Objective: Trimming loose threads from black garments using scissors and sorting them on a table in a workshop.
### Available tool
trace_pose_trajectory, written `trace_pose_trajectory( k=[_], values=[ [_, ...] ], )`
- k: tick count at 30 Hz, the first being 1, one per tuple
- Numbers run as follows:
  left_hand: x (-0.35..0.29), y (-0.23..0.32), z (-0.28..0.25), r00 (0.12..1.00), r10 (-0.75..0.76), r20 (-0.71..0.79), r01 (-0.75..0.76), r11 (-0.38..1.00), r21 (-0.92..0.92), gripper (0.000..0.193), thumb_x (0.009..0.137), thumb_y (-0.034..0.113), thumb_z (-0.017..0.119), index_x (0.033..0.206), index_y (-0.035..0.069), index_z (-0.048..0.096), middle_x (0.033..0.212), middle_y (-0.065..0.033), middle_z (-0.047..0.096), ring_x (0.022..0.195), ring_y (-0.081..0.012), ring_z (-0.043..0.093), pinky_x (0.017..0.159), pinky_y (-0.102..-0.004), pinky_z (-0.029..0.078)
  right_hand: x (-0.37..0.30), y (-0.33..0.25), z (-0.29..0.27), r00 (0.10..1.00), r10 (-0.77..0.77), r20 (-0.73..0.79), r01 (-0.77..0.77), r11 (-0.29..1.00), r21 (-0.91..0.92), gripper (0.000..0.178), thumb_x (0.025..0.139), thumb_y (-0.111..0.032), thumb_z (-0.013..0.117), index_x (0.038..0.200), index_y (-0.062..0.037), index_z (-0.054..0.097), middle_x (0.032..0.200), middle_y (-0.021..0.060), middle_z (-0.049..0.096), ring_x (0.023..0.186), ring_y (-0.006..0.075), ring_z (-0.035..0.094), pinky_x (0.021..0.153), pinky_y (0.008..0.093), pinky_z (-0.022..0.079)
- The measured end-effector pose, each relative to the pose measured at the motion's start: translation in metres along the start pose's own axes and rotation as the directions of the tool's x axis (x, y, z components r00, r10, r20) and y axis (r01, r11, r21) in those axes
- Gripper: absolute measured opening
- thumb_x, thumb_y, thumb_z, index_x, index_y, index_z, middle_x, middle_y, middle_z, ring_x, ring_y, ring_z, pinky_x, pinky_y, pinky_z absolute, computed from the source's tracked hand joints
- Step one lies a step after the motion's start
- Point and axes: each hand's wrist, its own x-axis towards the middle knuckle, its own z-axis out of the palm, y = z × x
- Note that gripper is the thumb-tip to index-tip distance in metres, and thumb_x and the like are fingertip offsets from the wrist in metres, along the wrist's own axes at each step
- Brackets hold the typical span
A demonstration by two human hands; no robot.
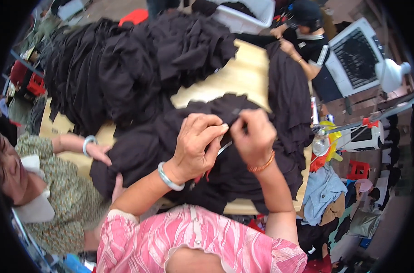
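Both hands are raised close together over dark cloth garments heaped on the table. Thumb and fingertips of my left hand are pinched together, and whatever they hold is too small to name. A thin red thing shows just below that hand. My right hand is also closed in a pinch, slightly blurred, a short gap from the left fingertips. What it holds cannot be made out. A small white strip shows between the hands.
A large pile of dark garments covers the far left of the wooden table. At left, a person's hand touches the near cloth. Another person handles dark cloth at the far right. A white crate stands beyond.
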Motion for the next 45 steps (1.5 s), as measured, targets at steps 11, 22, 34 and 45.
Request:
trace_pose_trajectory(
  k=[11,22,34,45],
  values=[
    [-0.285,-0.085,0.016,0.64,-0.703,0.31,0.453,0.672,0.586,0.046,0.087,0.016,0.063,0.128,0.001,0.051,0.104,-0.0149,0.061,0.099,-0.0333,0.056,0.083,-0.0443,0.041,-0.051,0.043,0.018,0.761,0.603,0.237,-0.648,0.696,0.309,0.012,0.088,-0.01,0.075,0.085,-0.0019,0.067,0.069,-0.0077,0.055,0.059,-0.0004,0.041,0.051,0.019,0.033],
    [-0.21,0.031,0.07,0.634,-0.366,0.681,0.736,0.557,-0.386,0.037,0.092,0.011,0.06,0.127,0.005,0.053,0.1,-0.018,0.063,0.092,-0.0368,0.062,0.081,-0.0434,0.05,0.01,0.08,-0.05,0.836,0.465,-0.292,-0.388,0.877,0.284,0.012,0.094,-0.009,0.068,0.097,0.0021,0.069,0.084,0.0012,0.067,0.073,0.0046,0.057,0.065,0.0171,0.046],
    [-0.273,-0.02,0.15,0.465,-0.405,0.787,0.739,0.667,-0.092,0.056,0.088,0.009,0.058,0.141,0.008,0.04,0.115,-0.0229,0.059,0.103,-0.044,0.057,0.091,-0.0497,0.046,-0.041,-0.002,-0.027,0.939,0.213,0.27,-0.257,0.956,0.14,0.01,0.084,0.004,0.069,0.083,-0.0007,0.061,0.074,0.0083,0.058,0.064,0.0195,0.058,0.059,0.0292,0.047],
    [-0.168,0.025,0.014,0.817,-0.356,0.454,0.5,0.829,-0.25,0.028,0.079,0.014,0.076,0.101,0.0,0.065,0.102,-0.0189,0.062,0.086,-0.0344,0.064,0.077,-0.0393,0.052,-0.117,-0.022,-0.027,0.941,-0.056,0.333,-0.074,0.928,0.365,0.026,0.071,0.014,0.07,0.093,0.0026,0.064,0.094,0.0154,0.066,0.079,0.0302,0.067,0.068,0.0356,0.057]
  ],
)
